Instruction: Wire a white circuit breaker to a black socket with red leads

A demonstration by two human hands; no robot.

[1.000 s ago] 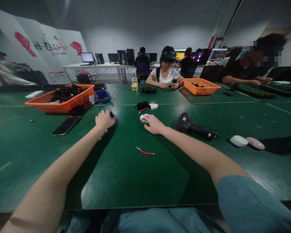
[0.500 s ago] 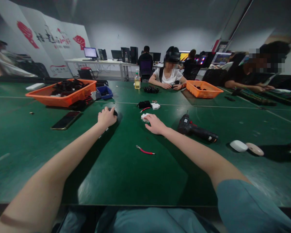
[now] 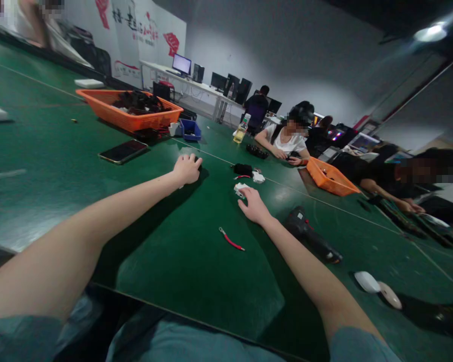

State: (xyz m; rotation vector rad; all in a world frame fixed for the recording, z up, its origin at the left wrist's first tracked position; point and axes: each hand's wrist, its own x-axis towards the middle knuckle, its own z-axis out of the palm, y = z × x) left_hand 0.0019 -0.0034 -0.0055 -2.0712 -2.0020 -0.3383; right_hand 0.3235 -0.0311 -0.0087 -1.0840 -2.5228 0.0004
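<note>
My left hand [image 3: 187, 169] is curled over a small black part [image 3: 200, 162], mostly hidden under the fingers, on the green table [image 3: 189, 266]. My right hand [image 3: 255, 206] has its fingertips closed on a white plastic block [image 3: 239, 188]; the thumb hangs on the near side. Just beyond it lie a black part [image 3: 242, 169], a second white block [image 3: 258, 177] and a short red wire [image 3: 242, 177]. Nearer to me, between my forearms, rests a red cable [image 3: 232, 241] with a metal ring terminal at one end.
A black power screwdriver [image 3: 313, 235] lies right of my right hand, with an open white case [image 3: 367, 282] beyond. At left are a phone [image 3: 123, 152], an orange basket [image 3: 128, 118] of black parts and a blue bin [image 3: 191, 130]. A person sits opposite beside another orange basket [image 3: 332, 177].
My head view has tilted and turned left, so the whole scene looks slanted. Both hands stay at about the same places on the table, over the same parts.
</note>
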